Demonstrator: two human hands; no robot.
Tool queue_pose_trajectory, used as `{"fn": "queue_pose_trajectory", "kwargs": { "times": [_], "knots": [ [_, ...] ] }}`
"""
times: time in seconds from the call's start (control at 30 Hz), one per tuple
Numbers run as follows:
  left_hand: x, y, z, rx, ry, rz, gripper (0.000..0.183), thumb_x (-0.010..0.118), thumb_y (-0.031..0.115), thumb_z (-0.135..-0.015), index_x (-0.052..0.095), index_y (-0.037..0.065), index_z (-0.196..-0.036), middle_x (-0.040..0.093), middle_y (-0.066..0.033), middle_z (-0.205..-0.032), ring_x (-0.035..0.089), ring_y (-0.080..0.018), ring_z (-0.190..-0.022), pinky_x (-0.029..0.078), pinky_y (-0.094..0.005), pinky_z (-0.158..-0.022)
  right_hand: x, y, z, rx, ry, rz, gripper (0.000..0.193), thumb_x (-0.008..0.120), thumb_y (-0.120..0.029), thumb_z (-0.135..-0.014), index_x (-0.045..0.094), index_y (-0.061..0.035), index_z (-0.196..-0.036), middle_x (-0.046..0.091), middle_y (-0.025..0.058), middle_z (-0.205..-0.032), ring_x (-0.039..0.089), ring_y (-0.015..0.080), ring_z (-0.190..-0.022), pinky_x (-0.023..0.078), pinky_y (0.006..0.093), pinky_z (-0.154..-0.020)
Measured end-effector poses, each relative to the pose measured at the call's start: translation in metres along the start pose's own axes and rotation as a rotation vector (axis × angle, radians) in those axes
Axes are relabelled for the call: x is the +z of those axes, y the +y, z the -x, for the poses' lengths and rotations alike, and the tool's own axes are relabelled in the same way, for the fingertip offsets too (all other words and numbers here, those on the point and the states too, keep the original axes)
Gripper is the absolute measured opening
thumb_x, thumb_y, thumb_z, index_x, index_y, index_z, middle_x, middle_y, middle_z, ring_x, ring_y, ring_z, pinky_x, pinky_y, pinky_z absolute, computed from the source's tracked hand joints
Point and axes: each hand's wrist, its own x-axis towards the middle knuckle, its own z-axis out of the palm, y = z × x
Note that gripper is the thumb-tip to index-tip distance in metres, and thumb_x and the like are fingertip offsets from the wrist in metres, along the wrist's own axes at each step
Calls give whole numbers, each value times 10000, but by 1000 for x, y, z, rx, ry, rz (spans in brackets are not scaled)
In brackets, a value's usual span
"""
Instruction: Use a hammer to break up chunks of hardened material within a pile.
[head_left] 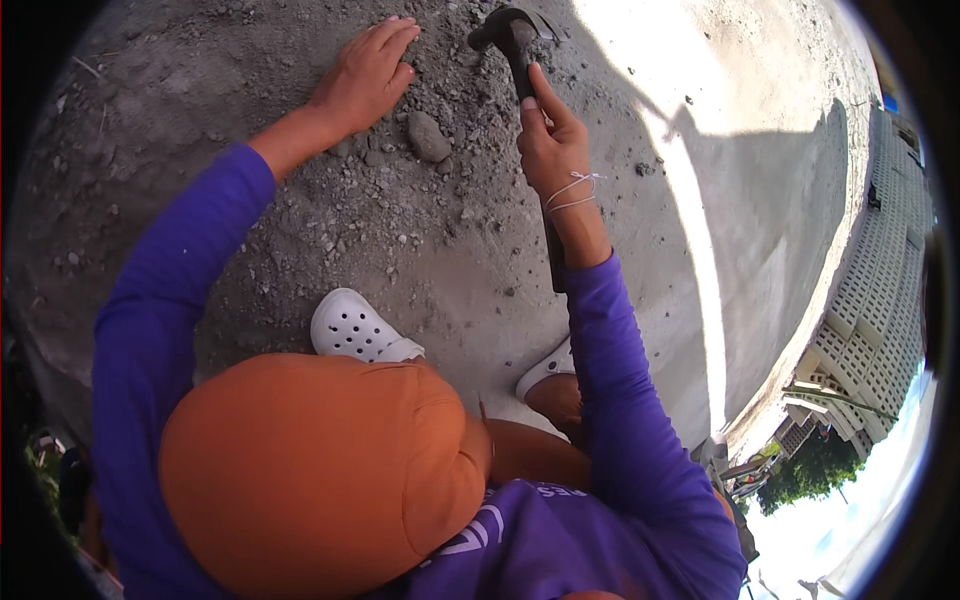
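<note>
My right hand [552, 140] grips the dark handle of a claw hammer [512, 38]. The hammer's head is lifted over gravelly grey ground at the top of the view. My left hand [365, 75] lies flat, palm down and fingers together, on the rubble to the left of the hammer head. A grey stone [428, 136] lies between the two hands, just below them. A white string is tied around my right wrist. Both arms wear purple sleeves.
Loose gravel and broken bits cover the ground [330, 220] on the left. Smooth concrete [760, 220], part sunlit, spreads to the right. My white perforated clogs [355, 328] stand below the rubble. An orange knee fills the lower left. A pale block wall [880, 290] runs at the far right.
</note>
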Motion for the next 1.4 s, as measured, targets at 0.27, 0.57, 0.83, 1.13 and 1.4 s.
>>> {"fn": "queue_pose_trajectory", "kwargs": {
  "times": [0.27, 0.57, 0.83, 1.13, 1.4],
  "knots": [
    [-3, 6, -6, -14, 97, 36, 404, 460, 138, -965, 475, 35, -1355, 459, -126, -1409, 433, -332, -1313, 365, -431, -1105, 2, -62, -34, -597, 225, -90, 461, 499, -110, -1008, 448, -169, -1462, 484, -59, -633, 403, 3, -547, 340, 163, -498],
    [2, 1, -1, 11, 104, 15, 415, 446, 137, -978, 446, 28, -1378, 441, -124, -1423, 404, -322, -1348, 362, -434, -1122, -13, -35, -49, -224, -108, 537, 458, 560, -153, -950, 521, -226, -1401, 617, 138, -715, 588, 209, -627, 479, 288, -605],
    [-29, 23, -6, -33, 52, 111, 439, 504, 104, -885, 488, -35, -1301, 476, -241, -1345, 434, -419, -1273, 364, -483, -1075, -11, -35, 45, -529, 189, 190, 480, 560, -35, -924, 529, -141, -1391, 636, 153, -702, 569, 190, -556, 470, 264, -591],
    [-49, 65, 28, -353, -241, 292, 464, 501, 217, -963, 449, 168, -1421, 516, -138, -1140, 543, -275, -1030, 461, -415, -877, -6, 17, 16, -230, -11, 303, 450, 577, -165, -969, 522, -256, -1406, 636, 29, -728, 512, 71, -620, 460, 263, -610],
    [-30, 86, 34, -338, -465, 507, 499, 612, 274, -873, 477, 151, -1336, 591, -130, -879, 585, -264, -767, 474, -405, -717, -7, 23, 10, -170, -46, -18, 435, 566, -175, -976, 522, -175, -1408, 620, 36, -688, 550, 104, -586, 460, 271, -568]
  ]
}}
